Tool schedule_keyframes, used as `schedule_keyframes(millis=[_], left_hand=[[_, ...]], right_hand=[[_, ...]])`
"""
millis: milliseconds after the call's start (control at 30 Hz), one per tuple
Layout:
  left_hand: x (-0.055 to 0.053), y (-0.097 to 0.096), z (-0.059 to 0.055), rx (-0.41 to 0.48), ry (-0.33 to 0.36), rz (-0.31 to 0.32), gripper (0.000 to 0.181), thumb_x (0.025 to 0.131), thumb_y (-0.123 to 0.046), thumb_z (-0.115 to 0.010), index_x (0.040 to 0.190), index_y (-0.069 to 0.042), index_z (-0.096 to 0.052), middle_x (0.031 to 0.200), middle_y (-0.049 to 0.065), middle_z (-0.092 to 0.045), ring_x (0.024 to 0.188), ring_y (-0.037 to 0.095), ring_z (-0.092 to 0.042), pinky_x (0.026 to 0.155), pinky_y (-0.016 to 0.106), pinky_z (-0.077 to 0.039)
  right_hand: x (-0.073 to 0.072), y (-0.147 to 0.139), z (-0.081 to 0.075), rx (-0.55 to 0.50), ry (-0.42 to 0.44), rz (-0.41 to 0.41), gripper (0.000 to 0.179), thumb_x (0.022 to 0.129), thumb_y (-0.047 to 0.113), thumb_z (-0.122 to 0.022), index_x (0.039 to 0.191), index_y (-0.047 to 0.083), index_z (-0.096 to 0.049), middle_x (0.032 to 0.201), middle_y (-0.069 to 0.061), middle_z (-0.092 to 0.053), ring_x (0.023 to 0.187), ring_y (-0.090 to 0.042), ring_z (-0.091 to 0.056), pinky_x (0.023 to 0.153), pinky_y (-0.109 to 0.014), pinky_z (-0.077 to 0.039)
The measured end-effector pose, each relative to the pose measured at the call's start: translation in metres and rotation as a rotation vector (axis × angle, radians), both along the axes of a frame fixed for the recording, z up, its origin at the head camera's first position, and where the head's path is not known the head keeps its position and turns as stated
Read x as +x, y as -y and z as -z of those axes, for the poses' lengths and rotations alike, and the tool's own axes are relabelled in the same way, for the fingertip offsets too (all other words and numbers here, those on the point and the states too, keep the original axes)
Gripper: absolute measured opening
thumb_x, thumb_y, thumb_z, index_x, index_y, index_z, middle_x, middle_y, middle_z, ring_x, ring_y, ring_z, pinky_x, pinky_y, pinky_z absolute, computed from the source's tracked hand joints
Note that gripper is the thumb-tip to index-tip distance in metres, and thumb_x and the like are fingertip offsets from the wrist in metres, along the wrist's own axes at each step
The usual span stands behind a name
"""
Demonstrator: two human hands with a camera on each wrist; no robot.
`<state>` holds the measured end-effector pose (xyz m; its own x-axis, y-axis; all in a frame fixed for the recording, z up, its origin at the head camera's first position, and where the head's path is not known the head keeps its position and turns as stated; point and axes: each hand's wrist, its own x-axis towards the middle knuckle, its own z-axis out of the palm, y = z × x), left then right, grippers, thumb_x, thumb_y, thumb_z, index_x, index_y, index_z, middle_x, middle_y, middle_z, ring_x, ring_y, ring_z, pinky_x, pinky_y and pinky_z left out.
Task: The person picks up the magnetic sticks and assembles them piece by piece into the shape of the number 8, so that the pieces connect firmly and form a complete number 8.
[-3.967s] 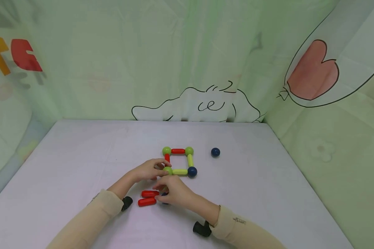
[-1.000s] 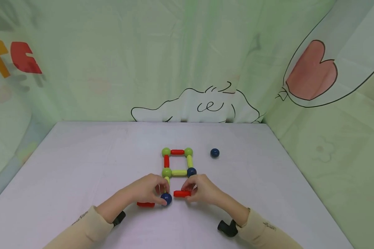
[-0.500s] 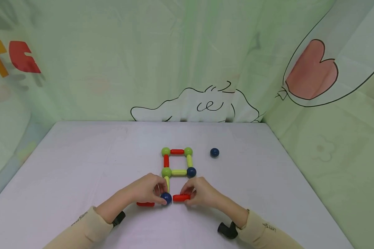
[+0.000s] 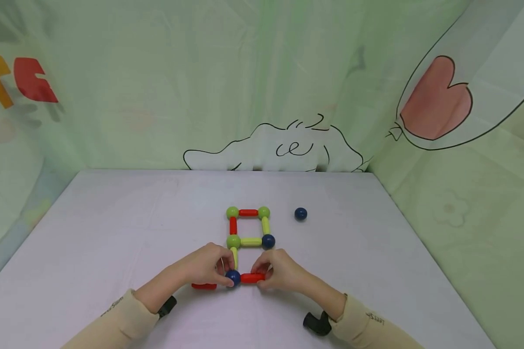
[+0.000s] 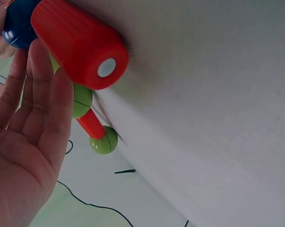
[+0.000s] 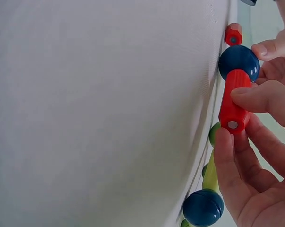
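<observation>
My left hand point(image 4: 209, 264) holds a dark blue ball point(image 4: 233, 277) between thumb and fingers. With thumb and fingertips my right hand point(image 4: 284, 268) pinches a red magnetic rod point(image 4: 250, 278), its left end against that ball. In the right wrist view the rod point(image 6: 235, 101) shows a pale disc on its free end. A yellow rod point(image 4: 234, 258) runs from the blue ball up to a green ball point(image 4: 233, 241), a corner of a square point(image 4: 251, 242) of rods and balls. A second red rod point(image 4: 204, 286) lies left of the held ball, partly behind the left hand.
A loose dark blue ball point(image 4: 301, 214) sits right of the square on the white tabletop point(image 4: 126, 218). Black wrist devices point(image 4: 318, 323) show at both cuffs. A printed green curtain point(image 4: 157, 97) stands behind the table.
The right hand has brought the red rod from the pile round to the blue ball's right side, closing the gap between them. The left hand now holds that ball at the yellow rod's lower end.
</observation>
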<state>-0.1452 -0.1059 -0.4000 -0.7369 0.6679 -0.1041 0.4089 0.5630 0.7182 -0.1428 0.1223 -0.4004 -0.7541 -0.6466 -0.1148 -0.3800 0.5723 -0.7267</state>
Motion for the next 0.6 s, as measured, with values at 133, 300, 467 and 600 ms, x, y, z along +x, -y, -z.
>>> schedule_keyframes(millis=[133, 300, 467, 600], left_hand=[[0.0000, 0.0001, 0.0005, 0.000, 0.004, -0.003, 0.023, 0.070, -0.018, -0.080, 0.080, -0.013, -0.060, 0.073, -0.005, -0.058, 0.064, 0.004, -0.054, 0.060, 0.019, -0.047], [0.0002, 0.0002, 0.0004, 0.005, 0.013, -0.007, 0.023, 0.070, -0.018, -0.080, 0.080, -0.012, -0.060, 0.073, -0.004, -0.058, 0.064, 0.005, -0.054, 0.060, 0.020, -0.047], [0.0009, 0.0002, -0.0005, 0.006, 0.016, -0.012, 0.023, 0.070, -0.017, -0.080, 0.080, -0.012, -0.060, 0.073, -0.004, -0.058, 0.064, 0.005, -0.054, 0.060, 0.020, -0.047], [0.0018, 0.0002, -0.0008, 0.008, 0.004, -0.010, 0.023, 0.070, -0.017, -0.080, 0.080, -0.012, -0.059, 0.073, -0.004, -0.058, 0.064, 0.004, -0.054, 0.059, 0.020, -0.047]], right_hand=[[-0.0002, -0.0002, 0.0004, 0.000, 0.005, 0.002, 0.021, 0.069, -0.003, -0.074, 0.088, 0.004, -0.068, 0.081, -0.001, -0.062, 0.070, -0.015, -0.055, 0.060, -0.019, -0.049], [-0.0005, 0.0003, 0.0007, 0.006, 0.013, -0.001, 0.021, 0.069, -0.002, -0.074, 0.088, 0.004, -0.068, 0.080, 0.000, -0.062, 0.070, -0.015, -0.055, 0.060, -0.019, -0.048], [-0.0003, 0.0004, 0.0009, 0.010, 0.007, -0.005, 0.022, 0.069, -0.002, -0.074, 0.088, 0.004, -0.067, 0.079, 0.000, -0.062, 0.069, -0.014, -0.055, 0.060, -0.019, -0.048], [-0.0002, 0.0001, 0.0007, 0.007, 0.003, -0.009, 0.021, 0.069, -0.002, -0.074, 0.088, 0.004, -0.067, 0.079, 0.000, -0.062, 0.069, -0.013, -0.055, 0.060, -0.019, -0.048]])
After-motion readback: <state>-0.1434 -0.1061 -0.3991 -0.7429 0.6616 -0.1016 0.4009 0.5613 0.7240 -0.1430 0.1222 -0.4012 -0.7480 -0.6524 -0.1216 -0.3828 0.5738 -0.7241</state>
